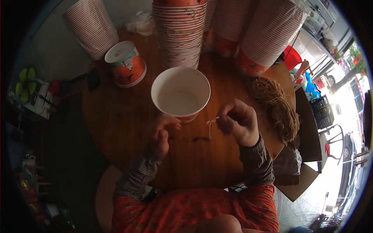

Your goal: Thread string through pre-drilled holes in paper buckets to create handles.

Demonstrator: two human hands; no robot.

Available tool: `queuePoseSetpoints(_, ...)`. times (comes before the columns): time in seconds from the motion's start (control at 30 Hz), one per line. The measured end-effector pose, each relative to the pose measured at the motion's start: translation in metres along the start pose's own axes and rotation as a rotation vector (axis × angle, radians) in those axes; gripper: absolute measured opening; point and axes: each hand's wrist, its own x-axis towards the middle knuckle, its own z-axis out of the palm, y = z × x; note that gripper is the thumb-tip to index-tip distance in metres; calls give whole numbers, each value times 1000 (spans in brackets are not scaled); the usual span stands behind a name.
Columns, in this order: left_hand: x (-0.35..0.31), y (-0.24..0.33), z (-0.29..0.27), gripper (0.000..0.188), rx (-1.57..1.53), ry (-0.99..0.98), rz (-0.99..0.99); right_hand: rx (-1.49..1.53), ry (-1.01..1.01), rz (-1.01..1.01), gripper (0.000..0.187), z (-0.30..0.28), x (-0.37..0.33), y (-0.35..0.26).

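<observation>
An orange paper bucket with a white inside [180, 95] stands upright on the table in front of me, its mouth facing me and nothing seen in it. My right hand [239, 123], just right of the bucket's near side, pinches a short thin pale string [210, 125] between thumb and finger. One end of the string hangs loose toward the bucket. My left hand [163, 134] is by the bucket's near left side, slightly blurred, with thumb and fingers apart and nothing in it. I cannot tell whether its fingertips touch the bucket.
The round wooden table [116, 128] carries tall stacks of nested buckets [180, 40] at the back. Two or more upturned buckets [132, 69] stand at the back left. A bundle of brown twine [276, 110] lies at the right edge. Open cardboard [309, 124] stands beside the table on the right.
</observation>
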Motion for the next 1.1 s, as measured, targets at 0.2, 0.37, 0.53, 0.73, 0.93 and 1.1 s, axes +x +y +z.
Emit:
queuePoseSetpoints(0.2, -10, 33, 46, 81, -638, -115, -585, 126, 9, 167, 12, -2, -2, 25)
queuePoseSetpoints(0.37, 1, 35, 62, 75, -804, -59, -867, 76, 82, 232, 10, -29, -7, 45)
queuePoseSetpoints(0.53, 7, 32, 74, 49, -641, -6, -719, 12, 77, 282, 10, -46, -10, 48)
queuePoseSetpoints(0.73, -3, 14, 85, 25, 7, 110, -380, -323, 199, 253, 9, -77, -15, 34)
queuePoseSetpoints(0.93, -10, 0, 89, 16, 206, 44, -233, -1207, 657, -140, 4, -121, -20, 46)
queuePoseSetpoints(1.1, -15, -5, 88, 19, 300, -28, -320, -362, 126, 331, 14, -49, -26, 55)
